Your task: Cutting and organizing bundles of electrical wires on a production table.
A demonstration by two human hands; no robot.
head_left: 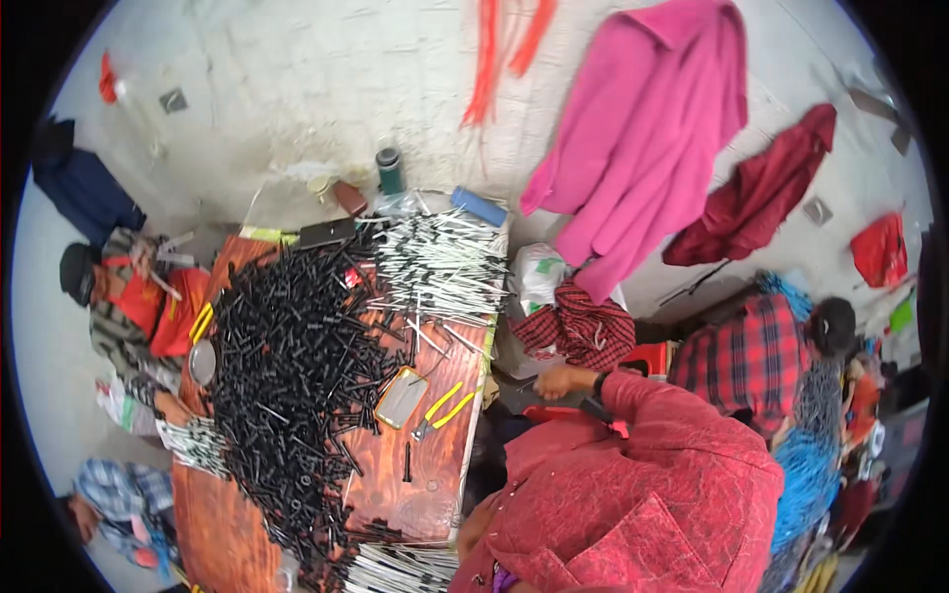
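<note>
Across the lower right spreads my red patterned sleeve and jacket (633,494). My right hand (563,381), with a black band at the wrist, is just right of the table's edge, its fingers curled; what they hold, if anything, cannot be made out. A dark object with a red end (608,420) lies beside that wrist. Bare skin, probably of my left hand (478,524), shows between jacket and table edge, with the fingers hidden. Nearest on the wooden table (435,494) are yellow-handled pliers (442,410), a yellow-rimmed tray (402,397) and a single black screw-like piece (406,462).
A large heap of black screw-like pieces (287,376) covers the table's middle. White sticks (440,262) are piled at the back, more (395,570) at the front. A co-worker (148,296) sits across; another in plaid (746,356) is at right. Pink cloth (643,128) hangs on the wall.
</note>
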